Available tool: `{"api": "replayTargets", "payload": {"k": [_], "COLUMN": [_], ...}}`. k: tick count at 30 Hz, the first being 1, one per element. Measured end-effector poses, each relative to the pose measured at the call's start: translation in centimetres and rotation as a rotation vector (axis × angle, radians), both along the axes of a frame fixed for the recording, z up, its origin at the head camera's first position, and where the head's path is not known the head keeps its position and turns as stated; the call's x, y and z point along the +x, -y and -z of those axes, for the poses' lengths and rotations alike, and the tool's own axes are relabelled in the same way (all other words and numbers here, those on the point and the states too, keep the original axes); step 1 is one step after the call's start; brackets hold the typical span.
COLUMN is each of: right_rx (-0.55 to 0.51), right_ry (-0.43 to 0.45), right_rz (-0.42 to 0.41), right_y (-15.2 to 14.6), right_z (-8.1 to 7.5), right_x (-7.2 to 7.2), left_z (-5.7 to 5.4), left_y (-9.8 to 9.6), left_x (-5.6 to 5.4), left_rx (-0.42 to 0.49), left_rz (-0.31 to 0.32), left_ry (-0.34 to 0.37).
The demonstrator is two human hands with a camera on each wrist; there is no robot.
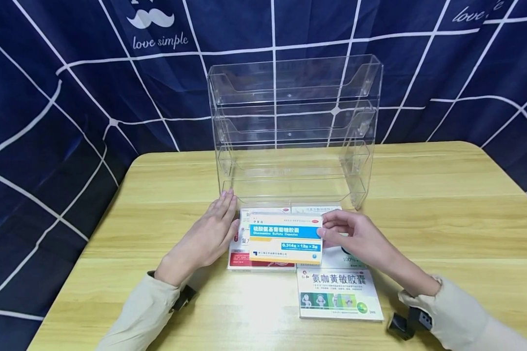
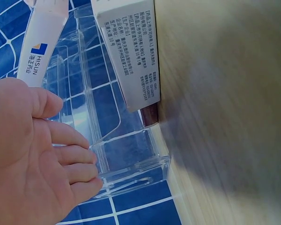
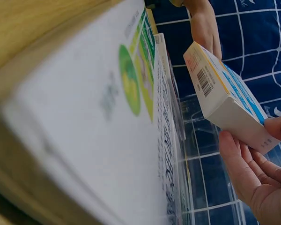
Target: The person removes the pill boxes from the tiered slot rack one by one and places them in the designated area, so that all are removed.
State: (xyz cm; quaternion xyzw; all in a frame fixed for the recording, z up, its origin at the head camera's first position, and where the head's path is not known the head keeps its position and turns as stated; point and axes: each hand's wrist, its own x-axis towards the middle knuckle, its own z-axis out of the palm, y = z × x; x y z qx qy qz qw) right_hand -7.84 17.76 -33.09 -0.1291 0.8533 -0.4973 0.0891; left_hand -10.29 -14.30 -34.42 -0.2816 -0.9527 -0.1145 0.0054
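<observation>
A white, blue and yellow medicine box point(image 1: 285, 239) is pinched at its right end by my right hand point(image 1: 355, 231). In the right wrist view the thumb lies on the box's point(image 3: 225, 96) printed face and the fingers are under it. The box is held above other medicine boxes on the table. My left hand point(image 1: 206, 234) has its fingers extended beside a red and white medicine box point(image 1: 237, 261), near the front left corner of a clear plastic rack point(image 1: 290, 187). In the left wrist view the left palm point(image 2: 28, 159) shows nothing in it.
The clear rack has several stacked tiers and stands toward the back of the wooden table point(image 1: 171, 185). A white and green capsule box point(image 1: 338, 295) lies nearest the front. Another white box point(image 1: 353, 261) is partly covered behind it. A blue checked cloth point(image 1: 158, 97) hangs behind.
</observation>
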Motion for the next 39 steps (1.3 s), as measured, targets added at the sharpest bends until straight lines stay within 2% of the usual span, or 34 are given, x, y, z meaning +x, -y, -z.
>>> {"api": "replayTargets", "payload": {"k": [7, 13, 20, 28, 31, 39], "right_rx": [-0.012, -0.04, -0.019, -0.198, -0.235, -0.259], "right_ry": [0.032, 0.088, 0.117, 0.244, 0.276, 0.265], "right_rz": [0.002, -0.031, -0.083, -0.164, -0.194, -0.254], "right_y": [0.1, 0.4, 1.2, 2.1, 2.6, 3.7], "right_z": [0.3, 0.5, 1.1, 1.6, 1.8, 2.4], "right_x": [0.3, 0.6, 1.4, 2.5, 3.0, 4.0], "left_z": [0.0, 0.2, 0.4, 0.4, 0.5, 0.4], "left_y": [-0.1, -0.1, 0.0, -0.1, -0.2, -0.1], "left_x": [-0.2, -0.3, -0.1, -0.1, -0.1, -0.2], "left_rx": [-0.005, -0.004, 0.0, 0.01, 0.013, 0.01], "left_rz": [0.007, 0.011, 0.001, 0.008, 0.01, 0.001], "left_ry": [-0.006, -0.014, -0.011, -0.031, -0.038, -0.038]}}
